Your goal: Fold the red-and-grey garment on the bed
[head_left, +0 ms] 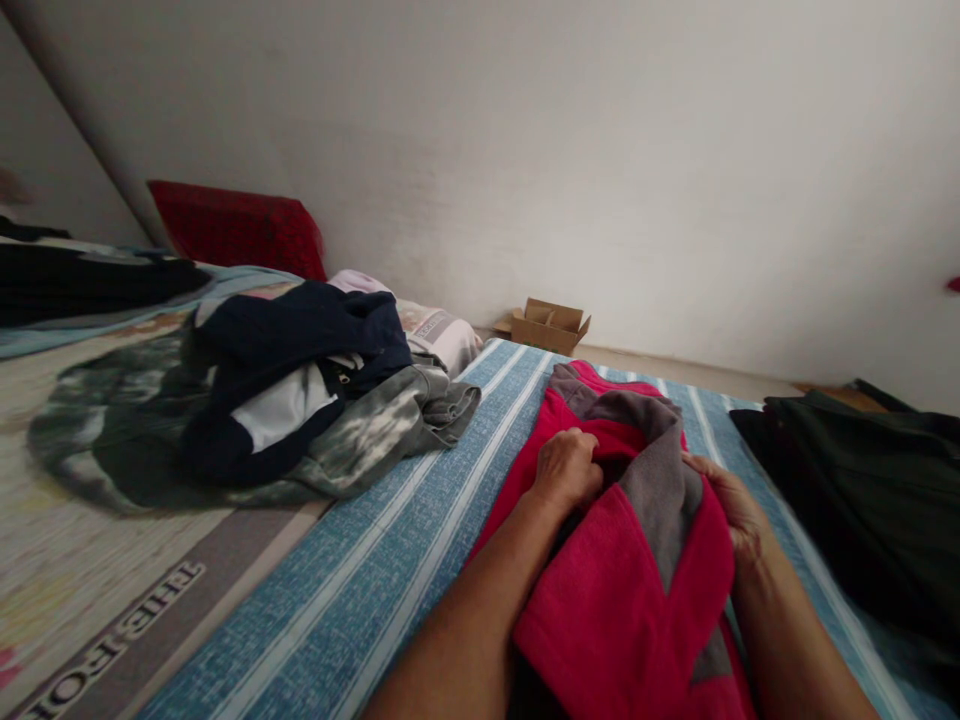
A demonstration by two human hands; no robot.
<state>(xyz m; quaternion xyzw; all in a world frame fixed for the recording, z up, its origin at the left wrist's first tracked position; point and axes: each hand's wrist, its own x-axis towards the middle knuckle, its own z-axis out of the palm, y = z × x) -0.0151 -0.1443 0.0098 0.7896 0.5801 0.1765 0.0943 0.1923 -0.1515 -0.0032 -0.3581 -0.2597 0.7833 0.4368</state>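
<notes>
One pale wall [637,180], smooth but smudged; two sheets below it, one striped sheet [420,530] with flecked blue bands and thin white lines, one lettered sheet [75,560], cream, with a grey band and black-edged capitals; one fleece [615,610], soft-napped, red with grey panels, lies on the striped sheet, right of centre, folded over itself at the front; one heap of dark clothes [885,490] to its right, their number unclear; one camouflage garment [97,430], crumpled, to its left across both sheets; one navy garment [300,320] on top of that, with a white patch; some black clothes [90,280] at far left; one red block [232,228], flat-sided, against the wall; two hands, both on the fleece; the left hand [566,465] is curled nearly closed, knuckles up, and I cannot tell whether its hidden fingertips grip the cloth; the right hand [739,515] has its fingers bent around the right edge, holding it; one carton [546,328], brown cardboard, flaps open, beyond the striped sheet.
</notes>
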